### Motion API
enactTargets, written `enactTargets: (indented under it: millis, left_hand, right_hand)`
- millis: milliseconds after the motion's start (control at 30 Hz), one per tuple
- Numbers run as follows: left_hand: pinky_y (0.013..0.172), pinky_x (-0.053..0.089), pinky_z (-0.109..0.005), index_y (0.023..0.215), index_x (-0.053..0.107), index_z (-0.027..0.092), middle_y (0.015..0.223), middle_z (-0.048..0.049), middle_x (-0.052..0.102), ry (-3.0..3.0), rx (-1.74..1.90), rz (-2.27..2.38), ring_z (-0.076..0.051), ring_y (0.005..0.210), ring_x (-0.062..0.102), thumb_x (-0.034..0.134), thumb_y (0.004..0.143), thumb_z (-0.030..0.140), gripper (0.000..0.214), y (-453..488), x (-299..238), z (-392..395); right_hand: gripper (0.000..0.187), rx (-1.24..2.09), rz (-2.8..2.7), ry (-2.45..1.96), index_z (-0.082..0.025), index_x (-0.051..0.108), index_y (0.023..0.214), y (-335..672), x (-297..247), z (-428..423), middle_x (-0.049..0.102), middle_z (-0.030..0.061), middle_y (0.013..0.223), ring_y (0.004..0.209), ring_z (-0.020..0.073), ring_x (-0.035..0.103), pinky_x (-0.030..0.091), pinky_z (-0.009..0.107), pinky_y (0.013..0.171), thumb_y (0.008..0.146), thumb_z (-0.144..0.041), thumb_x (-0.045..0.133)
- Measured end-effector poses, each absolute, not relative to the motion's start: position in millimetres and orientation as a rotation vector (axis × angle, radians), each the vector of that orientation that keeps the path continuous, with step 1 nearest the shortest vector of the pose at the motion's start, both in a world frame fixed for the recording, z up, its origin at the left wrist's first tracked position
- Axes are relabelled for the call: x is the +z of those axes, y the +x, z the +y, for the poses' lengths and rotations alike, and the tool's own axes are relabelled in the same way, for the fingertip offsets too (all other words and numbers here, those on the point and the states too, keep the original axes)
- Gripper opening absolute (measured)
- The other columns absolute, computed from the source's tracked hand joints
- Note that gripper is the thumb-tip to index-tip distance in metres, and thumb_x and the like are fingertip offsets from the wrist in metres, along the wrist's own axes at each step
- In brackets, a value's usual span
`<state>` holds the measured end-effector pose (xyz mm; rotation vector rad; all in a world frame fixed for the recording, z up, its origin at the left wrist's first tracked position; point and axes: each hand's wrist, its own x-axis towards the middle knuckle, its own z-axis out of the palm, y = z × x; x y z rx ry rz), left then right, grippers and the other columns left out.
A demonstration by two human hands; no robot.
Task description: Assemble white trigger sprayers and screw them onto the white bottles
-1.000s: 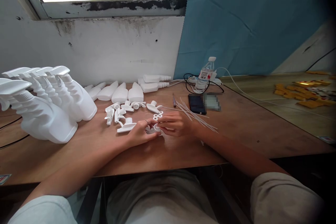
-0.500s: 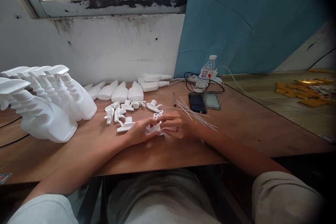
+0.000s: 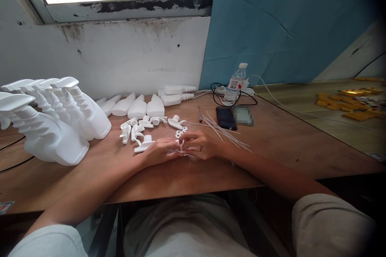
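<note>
My left hand (image 3: pixel 159 150) and my right hand (image 3: pixel 200 144) meet at the middle of the wooden table (image 3: pixel 271 144), fingers closed together on a small white trigger sprayer head (image 3: pixel 181 148) that is mostly hidden between them. A ring shows on my left hand. Just beyond the fingers lie small white washers (image 3: pixel 180 131). Several loose white sprayer heads (image 3: pixel 141 128) lie to the left of the hands. Thin white dip tubes (image 3: pixel 223 130) fan out to the right.
Assembled white spray bottles (image 3: pixel 54 124) stand at the left. Capless white bottles (image 3: pixel 138 106) lie against the wall. A water bottle (image 3: pixel 235 84), black cables, a dark phone (image 3: pixel 224 117) and a screwdriver (image 3: pixel 199 115) sit at the back. Yellow pieces (image 3: pixel 346 102) lie at far right.
My hands have drawn closer together over the sprayer head, which is now more hidden by the fingers. Nothing else has moved.
</note>
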<state>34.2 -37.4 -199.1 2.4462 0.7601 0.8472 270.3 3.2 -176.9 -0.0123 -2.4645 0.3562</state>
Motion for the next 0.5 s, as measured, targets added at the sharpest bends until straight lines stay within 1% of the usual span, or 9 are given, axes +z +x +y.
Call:
enactTargets:
  millis: [67, 133, 200, 267, 333, 367, 433, 500]
  left_hand:
    - [0.077, 0.053, -0.030, 0.093, 0.068, 0.022, 0.092, -0.0055, 0.071, 2.480, 0.854, 0.796, -0.018, 0.083, 0.068, 0.059, 0.092, 0.040, 0.020, 34.5, -199.0, -37.1]
    - [0.074, 0.052, -0.028, 0.092, 0.066, 0.021, 0.089, -0.0043, 0.071, 2.499, 0.863, 0.875, -0.016, 0.079, 0.066, 0.059, 0.092, 0.043, 0.023, 35.2, -198.9, -36.8]
    - [0.072, 0.050, -0.026, 0.092, 0.065, 0.020, 0.087, -0.0031, 0.070, 2.503, 0.877, 0.957, -0.014, 0.074, 0.064, 0.060, 0.090, 0.046, 0.026, 36.0, -198.7, -36.8]
    - [0.072, 0.049, -0.025, 0.092, 0.065, 0.020, 0.083, -0.0023, 0.069, 2.519, 0.879, 0.996, -0.013, 0.072, 0.063, 0.061, 0.089, 0.047, 0.028, 36.3, -198.3, -37.0]
    - [0.071, 0.048, -0.024, 0.089, 0.065, 0.019, 0.081, -0.0024, 0.068, 2.559, 0.875, 0.984, -0.013, 0.071, 0.062, 0.059, 0.091, 0.047, 0.029, 36.2, -197.5, -37.4]
    - [0.070, 0.048, -0.024, 0.088, 0.065, 0.019, 0.079, -0.0028, 0.068, 2.577, 0.879, 0.954, -0.013, 0.070, 0.061, 0.058, 0.091, 0.047, 0.029, 36.0, -197.1, -37.4]
    - [0.068, 0.046, -0.023, 0.086, 0.064, 0.018, 0.078, -0.0033, 0.067, 2.599, 0.899, 0.880, -0.012, 0.068, 0.060, 0.057, 0.093, 0.044, 0.028, 35.8, -196.8, -37.1]
    - [0.067, 0.046, -0.023, 0.085, 0.064, 0.018, 0.077, -0.0036, 0.066, 2.597, 0.917, 0.838, -0.012, 0.067, 0.059, 0.057, 0.093, 0.043, 0.027, 36.0, -197.0, -36.5]
  right_hand:
    - [0.012, 0.409, -2.473, -0.034, -0.016, 0.069, 0.090, 270.4, -173.4, 2.8, 0.066, 0.0117, 0.103, 0.080, 0.0129, 0.063, 0.050, 0.027, 0.075, 0.093, -0.022, 0.059]
    - [0.016, 0.493, -2.476, -0.076, -0.015, 0.071, 0.091, 272.2, -170.7, 5.2, 0.067, 0.0120, 0.104, 0.086, 0.0141, 0.064, 0.051, 0.028, 0.080, 0.094, -0.024, 0.058]
    - [0.021, 0.546, -2.451, -0.189, -0.015, 0.073, 0.096, 277.5, -170.5, 13.0, 0.070, 0.0108, 0.100, 0.086, 0.0147, 0.065, 0.051, 0.028, 0.082, 0.096, -0.028, 0.057]
    - [0.025, 0.487, -2.417, -0.414, -0.015, 0.073, 0.099, 288.2, -171.5, 28.0, 0.072, 0.0076, 0.087, 0.075, 0.0137, 0.064, 0.049, 0.025, 0.073, 0.096, -0.031, 0.054]
    - [0.027, 0.293, -2.393, -0.722, -0.015, 0.074, 0.092, 306.0, -170.1, 49.6, 0.069, 0.0044, 0.071, 0.059, 0.0130, 0.058, 0.044, 0.024, 0.061, 0.094, -0.032, 0.053]
    - [0.025, 0.162, -2.397, -0.886, -0.016, 0.074, 0.087, 317.6, -167.7, 62.0, 0.068, 0.0044, 0.068, 0.059, 0.0141, 0.057, 0.043, 0.025, 0.062, 0.091, -0.032, 0.055]
    - [0.021, 0.026, -2.270, -1.247, -0.017, 0.073, 0.080, 346.0, -159.6, 87.1, 0.069, 0.0058, 0.073, 0.066, 0.0178, 0.060, 0.044, 0.028, 0.068, 0.085, -0.032, 0.060]
    - [0.019, 0.005, -2.152, -1.382, -0.014, 0.073, 0.086, 379.3, -150.1, 108.4, 0.070, 0.0109, 0.089, 0.078, 0.0212, 0.062, 0.046, 0.030, 0.075, 0.083, -0.023, 0.057]
